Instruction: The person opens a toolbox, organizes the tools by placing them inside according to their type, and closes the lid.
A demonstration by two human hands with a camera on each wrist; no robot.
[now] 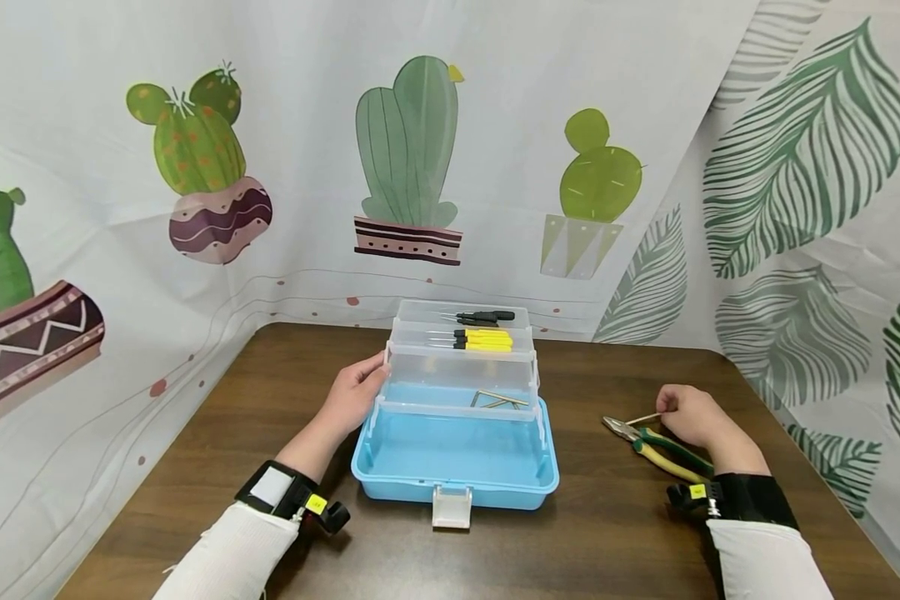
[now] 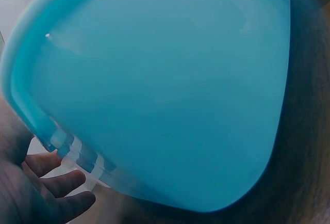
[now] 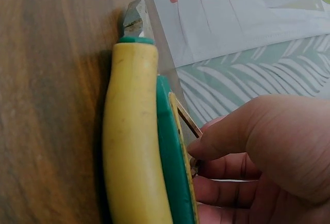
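Observation:
A light-blue toolbox [image 1: 457, 493] stands with its clear tiered trays [image 1: 457, 367] raised. My left hand [image 1: 356, 392] grips the left edge of the trays with thumb and forefinger, while its other fingers [image 2: 64, 184] spread loosely beside the box. At the right, my right hand [image 1: 690, 414] pinches a thin brass-coloured hex key [image 1: 643, 418], its bent end partly hidden by the fingers. Pliers [image 1: 656, 446] with yellow and green handles lie close beside that hand. In the lowest tray rest several similar hex keys [image 1: 501, 401].
Yellow-handled screwdrivers [image 1: 486, 339] lie in the middle tray, black-handled ones [image 1: 487, 317] in the top tray. A white latch [image 1: 452, 508] hangs open at the box front. Behind the brown table [image 1: 585, 533] hangs a cactus-and-leaf patterned cloth [image 1: 502, 150].

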